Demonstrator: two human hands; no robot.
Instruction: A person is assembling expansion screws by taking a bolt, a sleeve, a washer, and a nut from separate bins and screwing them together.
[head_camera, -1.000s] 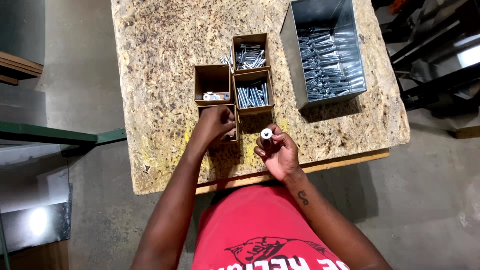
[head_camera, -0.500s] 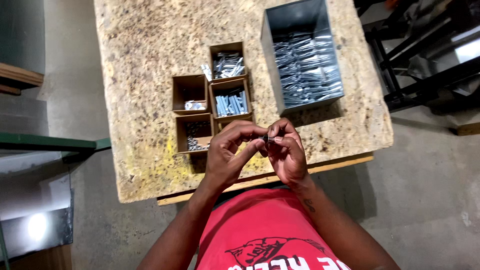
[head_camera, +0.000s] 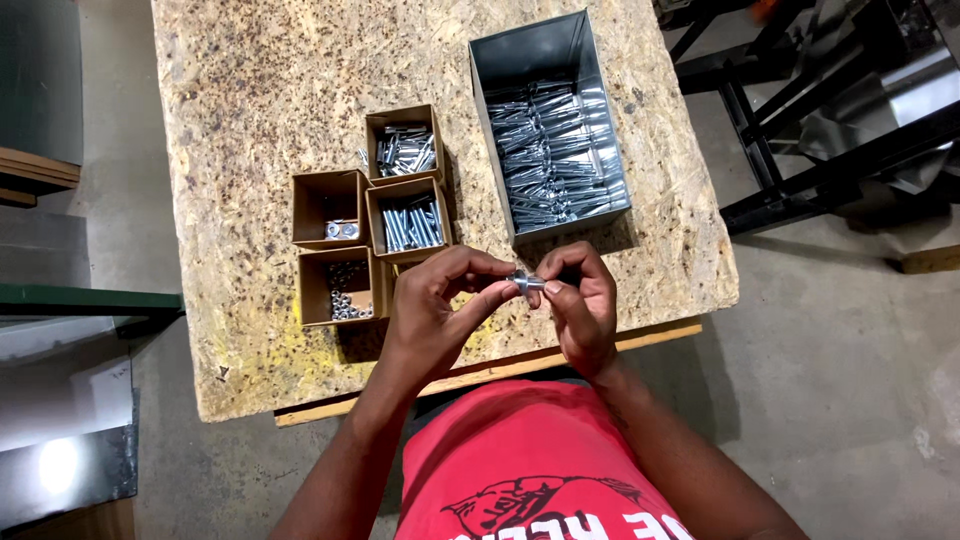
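- Rough chipboard tabletop (head_camera: 250, 120), speckled tan, with a pale wood strip along the near edge.
- Bare grey concrete floor (head_camera: 850, 330) all round; black metal frame (head_camera: 800, 150) off to the right, green-edged shelf (head_camera: 90, 300) on the left.
- Four small cardboard boxes (head_camera: 345, 235) clustered mid-table: two loaded with silvery bolts, one with small dark nuts or washers, one nearly empty bar a couple of shiny bits.
- One grey metal bin (head_camera: 530, 50) just right of them, stacked with long bolts.
- Left hand (head_camera: 430, 320) and right hand (head_camera: 580, 310) meeting above the near edge, fingertips of both pinched onto one small silver bolt (head_camera: 527, 283), held in the air between them, just in front of the boxes.
- Red shirt at the bottom of view.
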